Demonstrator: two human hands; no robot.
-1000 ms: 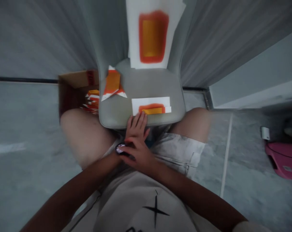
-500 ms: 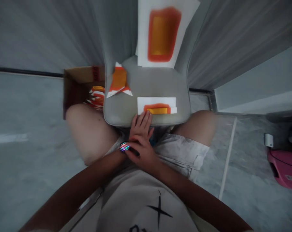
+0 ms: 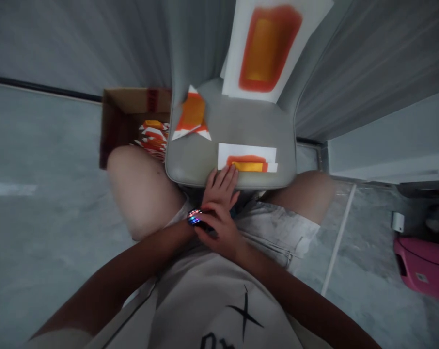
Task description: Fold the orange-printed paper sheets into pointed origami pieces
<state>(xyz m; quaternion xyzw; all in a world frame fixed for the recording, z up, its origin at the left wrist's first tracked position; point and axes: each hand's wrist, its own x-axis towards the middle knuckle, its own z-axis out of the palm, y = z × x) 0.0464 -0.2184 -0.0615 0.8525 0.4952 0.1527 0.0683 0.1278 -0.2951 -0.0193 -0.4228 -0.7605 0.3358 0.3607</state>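
My left hand (image 3: pixel 221 190) lies palm down at the front edge of the grey chair seat (image 3: pixel 248 118), fingers extended, the fingertips at the lower left of a folded white, orange and yellow paper (image 3: pixel 246 159). On its wrist a round watch (image 3: pixel 195 217) glows with coloured dots. My right hand (image 3: pixel 219 230) rests across that wrist, fingers spread beside the watch, holding nothing. A folded star-like paper piece (image 3: pixel 193 116) sits on the seat's left side. Larger white sheets with an orange and yellow rectangle (image 3: pixel 270 48) lean against the chair back.
A cardboard box (image 3: pixel 112 116) holding several folded papers (image 3: pixel 154 135) stands left of the chair. My knees flank the seat. On the floor at the right are a pink object (image 3: pixel 425 264) and a small white box (image 3: pixel 398 222). A grey curtain (image 3: pixel 77 43) hangs behind.
The view has shifted and tilted slightly, so the chair and papers appear further right. Both hands keep nearly the same pose, the right still by the watch.
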